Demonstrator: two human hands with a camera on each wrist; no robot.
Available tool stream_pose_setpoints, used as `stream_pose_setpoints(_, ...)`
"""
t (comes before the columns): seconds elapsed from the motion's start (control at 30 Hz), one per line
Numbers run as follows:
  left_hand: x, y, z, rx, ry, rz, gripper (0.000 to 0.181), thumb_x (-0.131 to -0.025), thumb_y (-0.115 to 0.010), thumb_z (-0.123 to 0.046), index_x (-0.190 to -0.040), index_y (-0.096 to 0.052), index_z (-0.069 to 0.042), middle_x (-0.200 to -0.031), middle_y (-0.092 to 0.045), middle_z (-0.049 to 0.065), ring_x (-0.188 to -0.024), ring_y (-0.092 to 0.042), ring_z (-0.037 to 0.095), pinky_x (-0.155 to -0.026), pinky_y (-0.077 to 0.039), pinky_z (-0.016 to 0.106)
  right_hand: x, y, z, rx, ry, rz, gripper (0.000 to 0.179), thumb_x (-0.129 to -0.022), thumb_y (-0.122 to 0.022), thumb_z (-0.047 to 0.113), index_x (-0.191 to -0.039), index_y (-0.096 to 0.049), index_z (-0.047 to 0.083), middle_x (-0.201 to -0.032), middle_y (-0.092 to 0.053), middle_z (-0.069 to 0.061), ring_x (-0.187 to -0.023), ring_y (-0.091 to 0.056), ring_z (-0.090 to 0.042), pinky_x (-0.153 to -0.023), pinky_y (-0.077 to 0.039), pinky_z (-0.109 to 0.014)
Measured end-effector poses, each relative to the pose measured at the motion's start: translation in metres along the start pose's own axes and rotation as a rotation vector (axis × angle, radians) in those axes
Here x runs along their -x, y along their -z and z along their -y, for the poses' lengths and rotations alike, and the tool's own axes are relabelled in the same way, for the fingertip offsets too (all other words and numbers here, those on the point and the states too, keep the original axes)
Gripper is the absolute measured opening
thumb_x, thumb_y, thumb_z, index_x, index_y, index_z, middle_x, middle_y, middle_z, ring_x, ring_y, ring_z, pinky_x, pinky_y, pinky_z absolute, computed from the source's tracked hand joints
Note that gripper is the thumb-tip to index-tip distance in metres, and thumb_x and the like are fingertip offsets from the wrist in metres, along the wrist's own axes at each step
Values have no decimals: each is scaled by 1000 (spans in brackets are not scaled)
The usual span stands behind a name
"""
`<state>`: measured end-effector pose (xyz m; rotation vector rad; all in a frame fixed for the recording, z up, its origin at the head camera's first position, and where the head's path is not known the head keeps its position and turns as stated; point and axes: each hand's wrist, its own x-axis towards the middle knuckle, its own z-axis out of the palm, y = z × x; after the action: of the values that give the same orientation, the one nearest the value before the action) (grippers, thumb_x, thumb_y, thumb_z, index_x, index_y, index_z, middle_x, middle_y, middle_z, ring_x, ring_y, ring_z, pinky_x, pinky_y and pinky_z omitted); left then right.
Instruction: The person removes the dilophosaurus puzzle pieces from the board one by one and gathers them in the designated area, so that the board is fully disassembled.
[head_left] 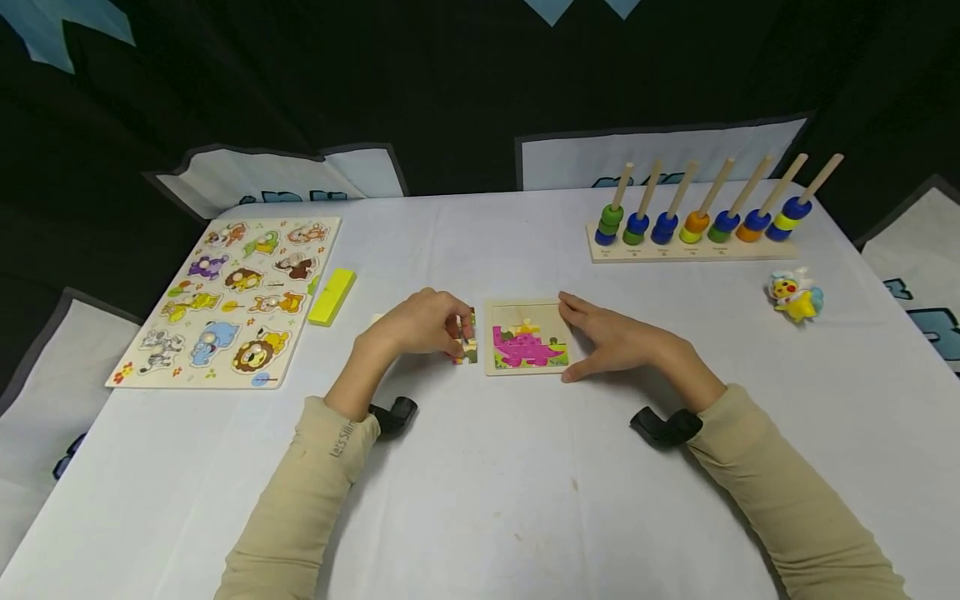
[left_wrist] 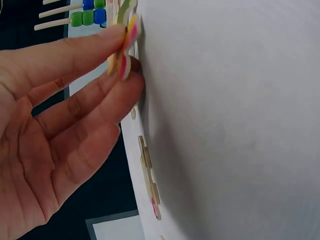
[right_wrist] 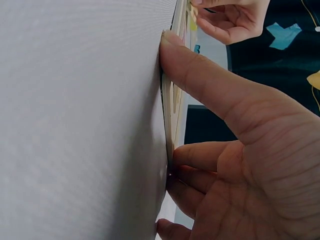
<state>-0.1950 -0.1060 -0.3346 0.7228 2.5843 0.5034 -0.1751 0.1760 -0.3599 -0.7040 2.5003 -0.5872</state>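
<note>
Dinosaur jigsaw tray [head_left: 488, 337] sits flat mid-table, and I'd call it partly done: the lower part shows a pretty complete pink dino with green around it, while the upper part is mostly bare wood apart from a yellow bit poking up. Right hand [head_left: 621, 337] is stretched along the tray's right side, thumb at the near corner and index finger at the far one, holding it. Left hand [head_left: 420, 323] is just left of the tray, thumb and fingers pinching a pink-and-yellow puzzle piece [left_wrist: 131, 37]. More loose pieces [left_wrist: 148, 175] lie on the table, so there's stuff left to fit, but the left hand covers most of them from above and the wrist cam sees them edge-on, so no count from me. Can't tell whether the bits by its fingertips are held or lying there either.
</note>
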Motion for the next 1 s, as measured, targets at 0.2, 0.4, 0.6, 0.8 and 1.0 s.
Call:
stream_pose_setpoints(0.2,1,-1,-2,18,1,9,13,-75,-79,-8,-81,-67,-11,-67,-63,0,-65,-55,12,-67,-43,26,0,0,0,-3,2,1,105,-77,-77,40,-150,-17,-5,-161,-4,-18,-148,-9,-37,-117,-18,-52)
stream_pose_setpoints(0.4,1,-1,-2,-4,-13,15,14,-74,-80,-10,-80,-68,-13,-68,-62,-1,-67,-55,13,-68,-43,27,0,0,-1,-3,7,0,105,-77,-78,40,-150,-17,-6,-161,-5,-19,-148,-9,-37,-117,-18,-52)
stream_pose_setpoints(0.6,1,-1,-5,-39,30,21,14,-74,-80,-11,-80,-67,-16,-68,-63,-3,-70,-55,13,-68,-42,28,-1,1,-1,-8,5,3,105,-78,-77,40,-150,-16,-5,-161,-4,-18,-148,-9,-37,-117,-18,-52)
stream_pose_setpoints(0.8,2,-1,-7,-22,21,20,13,-75,-77,-6,-80,-67,-13,-68,-61,0,-70,-54,14,-69,-42,27,-1,1,-1,-10,9,5,105,-78,-77,41,-150,-16,-6,-161,-4,-19,-148,-9,-38,-116,-18,-52)
stream_pose_setpoints(1.0,2,-1,-8,-11,19,22,14,-75,-75,-3,-81,-66,-12,-70,-59,0,-71,-53,14,-70,-41,27,0,1,0,-16,4,8,105,-77,-78,39,-150,-17,-6,-161,-4,-19,-148,-8,-37,-117,-17,-52)
